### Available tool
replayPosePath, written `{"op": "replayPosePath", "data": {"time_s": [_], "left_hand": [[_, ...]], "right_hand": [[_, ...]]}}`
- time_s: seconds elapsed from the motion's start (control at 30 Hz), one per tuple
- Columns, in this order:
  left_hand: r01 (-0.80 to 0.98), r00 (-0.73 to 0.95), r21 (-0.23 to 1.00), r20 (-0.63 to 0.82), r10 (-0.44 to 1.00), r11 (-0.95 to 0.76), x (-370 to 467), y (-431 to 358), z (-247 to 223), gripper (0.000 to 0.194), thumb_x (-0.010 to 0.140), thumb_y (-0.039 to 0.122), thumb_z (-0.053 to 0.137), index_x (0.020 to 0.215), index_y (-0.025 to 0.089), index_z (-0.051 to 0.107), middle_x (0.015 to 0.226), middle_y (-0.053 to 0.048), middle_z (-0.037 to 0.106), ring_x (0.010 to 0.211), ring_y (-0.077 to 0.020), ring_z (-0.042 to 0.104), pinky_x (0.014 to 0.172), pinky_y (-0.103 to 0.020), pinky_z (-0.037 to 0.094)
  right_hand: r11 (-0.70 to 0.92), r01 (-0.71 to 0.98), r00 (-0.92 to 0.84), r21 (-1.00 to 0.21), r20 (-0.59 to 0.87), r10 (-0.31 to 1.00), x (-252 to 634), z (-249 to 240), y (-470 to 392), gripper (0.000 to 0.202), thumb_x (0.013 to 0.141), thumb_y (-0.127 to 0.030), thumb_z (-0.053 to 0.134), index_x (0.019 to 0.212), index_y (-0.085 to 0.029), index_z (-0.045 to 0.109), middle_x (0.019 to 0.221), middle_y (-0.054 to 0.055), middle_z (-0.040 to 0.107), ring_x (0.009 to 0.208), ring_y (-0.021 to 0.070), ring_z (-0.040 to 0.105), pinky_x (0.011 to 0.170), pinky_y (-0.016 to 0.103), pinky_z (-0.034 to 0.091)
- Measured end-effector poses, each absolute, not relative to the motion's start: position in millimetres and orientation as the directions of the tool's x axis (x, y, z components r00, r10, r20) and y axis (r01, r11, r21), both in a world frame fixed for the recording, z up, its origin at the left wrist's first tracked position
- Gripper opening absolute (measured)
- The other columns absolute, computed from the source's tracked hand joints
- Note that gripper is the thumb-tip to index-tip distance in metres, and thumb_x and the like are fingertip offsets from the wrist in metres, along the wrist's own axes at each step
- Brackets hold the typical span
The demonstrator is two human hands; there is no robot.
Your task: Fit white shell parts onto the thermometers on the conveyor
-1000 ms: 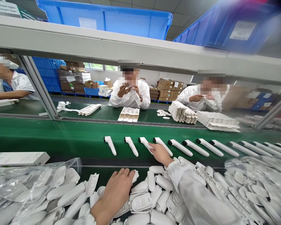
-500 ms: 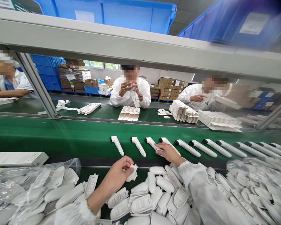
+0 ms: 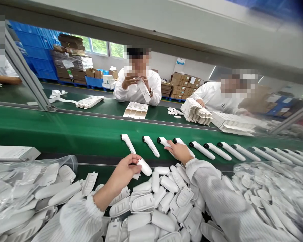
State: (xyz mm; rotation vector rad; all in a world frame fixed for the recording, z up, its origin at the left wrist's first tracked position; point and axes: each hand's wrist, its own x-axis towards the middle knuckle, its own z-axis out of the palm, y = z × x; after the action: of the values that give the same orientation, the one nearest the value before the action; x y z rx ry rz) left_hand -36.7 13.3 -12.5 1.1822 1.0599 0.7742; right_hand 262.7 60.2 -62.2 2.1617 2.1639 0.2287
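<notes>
My left hand (image 3: 123,172) pinches a white plastic battery cover (image 3: 145,168) above the pile, its rounded end pointing right; another pale edge shows under the fingers. My right hand (image 3: 181,153) is closed around the handle of a white infrared thermometer (image 3: 163,141) with a black tip, which lies on the green conveyor belt; the hand hides most of the handle. More such thermometers (image 3: 150,146) lie in a slanted row on both sides of it. Below both hands spreads a heap of loose white covers (image 3: 141,202), some showing their ribbed inner side.
Clear plastic bags of covers lie at left (image 3: 12,188) and right (image 3: 275,188). A white box (image 3: 12,153) stands at the left. A metal shelf beam (image 3: 151,37) crosses overhead. Across the belt (image 3: 65,127), co-workers sit by white cartons (image 3: 136,110).
My left hand has turned the cover so its smooth outer side shows. My right hand stays at the same thermometer. The view has tilted down, and the right co-worker's hand has lowered.
</notes>
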Motion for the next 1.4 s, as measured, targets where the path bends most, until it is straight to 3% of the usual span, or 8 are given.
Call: {"op": "replayPosePath", "data": {"time_s": [0.33, 0.57, 0.73, 0.9, 1.03, 1.17, 1.3, 1.4], "left_hand": [[0.143, 0.344, 0.968, -0.244, 0.906, 0.207, -28.9, 5.4, -20.3, 0.036, 0.067, 0.034, 0.072, 0.098, 0.018, 0.062, 0.09, -0.002, 0.063, 0.077, -0.0183, 0.065, 0.073, -0.032, 0.052], [0.104, 0.297, 0.966, -0.259, 0.919, 0.238, -42.0, 13.5, -10.5, 0.042, 0.062, 0.042, 0.078, 0.095, 0.02, 0.064, 0.091, -0.003, 0.068, 0.079, -0.0232, 0.07, 0.078, -0.036, 0.055], [0.131, 0.269, 0.958, -0.283, 0.921, 0.256, -32.6, 21.8, -8.4, 0.039, 0.062, 0.041, 0.078, 0.092, 0.02, 0.064, 0.09, -0.004, 0.072, 0.083, -0.0227, 0.068, 0.08, -0.035, 0.053], [0.019, 0.378, 0.955, -0.279, 0.883, 0.294, -2.4, 17.5, -13.4, 0.034, 0.062, 0.035, 0.078, 0.087, 0.019, 0.061, 0.086, -0.004, 0.07, 0.088, -0.0225, 0.069, 0.087, -0.037, 0.053], [0.02, 0.45, 0.977, -0.2, 0.87, 0.214, 19.5, 11.5, -18.5, 0.032, 0.067, 0.037, 0.076, 0.088, 0.019, 0.06, 0.086, -0.002, 0.067, 0.084, -0.021, 0.069, 0.084, -0.038, 0.055], [0.158, 0.433, 0.987, -0.054, 0.9, -0.017, 23.5, 11.9, -21.1, 0.028, 0.077, 0.036, 0.065, 0.099, 0.02, 0.06, 0.1, -0.007, 0.068, 0.092, -0.0234, 0.068, 0.086, -0.039, 0.055], [0.542, 0.585, 0.715, 0.057, 0.809, -0.442, -12.8, 16.3, -20.0, 0.051, 0.083, 0.019, 0.051, 0.134, 0.027, 0.053, 0.145, -0.008, 0.051, 0.134, -0.0315, 0.046, 0.106, -0.05, 0.042], [0.764, 0.595, 0.404, -0.141, 0.791, -0.503, -47.4, 15.2, -21.7, 0.074, 0.075, 0.003, 0.049, 0.144, 0.031, 0.047, 0.157, -0.006, 0.036, 0.148, -0.038, 0.02, 0.112, -0.06, 0.03]], "right_hand": [[-0.112, 0.981, 0.104, 0.156, 0.057, 0.993, 260.3, -53.4, 66.6, 0.057, 0.1, -0.059, 0.025, 0.131, -0.019, 0.051, 0.103, 0.017, 0.07, 0.095, 0.0309, 0.068, 0.077, 0.036, 0.046], [-0.059, 0.995, 0.056, -0.084, -0.034, 0.998, 301.1, -30.8, 44.4, 0.056, 0.099, -0.053, 0.044, 0.141, -0.017, 0.045, 0.119, 0.013, 0.068, 0.102, 0.0259, 0.065, 0.079, 0.029, 0.045], [-0.066, 0.998, 0.066, 0.008, -0.048, 0.997, 312.1, -52.7, 31.2, 0.036, 0.101, -0.029, 0.041, 0.13, -0.014, 0.055, 0.107, 0.014, 0.069, 0.1, 0.0271, 0.064, 0.085, 0.031, 0.043], [-0.138, 0.99, 0.138, -0.005, 0.006, 0.99, 306.2, -44.1, 22.0, 0.039, 0.102, -0.031, 0.041, 0.133, -0.012, 0.054, 0.112, 0.019, 0.065, 0.106, 0.0296, 0.061, 0.089, 0.037, 0.044], [0.073, 0.862, -0.036, -0.501, 0.084, 0.996, 270.0, -16.8, -4.8, 0.05, 0.095, -0.044, 0.054, 0.139, -0.02, 0.053, 0.128, 0.012, 0.061, 0.11, 0.0247, 0.06, 0.091, 0.035, 0.048], [0.073, 0.498, -0.255, -0.864, -0.066, 0.965, 234.6, -7.8, -17.6, 0.04, 0.089, -0.044, 0.06, 0.122, -0.022, 0.064, 0.094, 0.002, 0.071, 0.083, 0.0185, 0.065, 0.074, 0.03, 0.052], [-0.027, 0.708, 0.025, -0.706, -0.013, 1.0, 253.0, -16.4, 2.7, 0.024, 0.087, -0.031, 0.061, 0.106, -0.018, 0.069, 0.097, 0.006, 0.072, 0.083, 0.0201, 0.066, 0.075, 0.031, 0.05], [-0.103, 0.909, 0.114, -0.404, 0.002, 0.994, 275.1, -31.9, 20.7, 0.033, 0.087, -0.019, 0.059, 0.119, -0.016, 0.065, 0.108, 0.011, 0.07, 0.095, 0.0239, 0.065, 0.086, 0.033, 0.047]]}}
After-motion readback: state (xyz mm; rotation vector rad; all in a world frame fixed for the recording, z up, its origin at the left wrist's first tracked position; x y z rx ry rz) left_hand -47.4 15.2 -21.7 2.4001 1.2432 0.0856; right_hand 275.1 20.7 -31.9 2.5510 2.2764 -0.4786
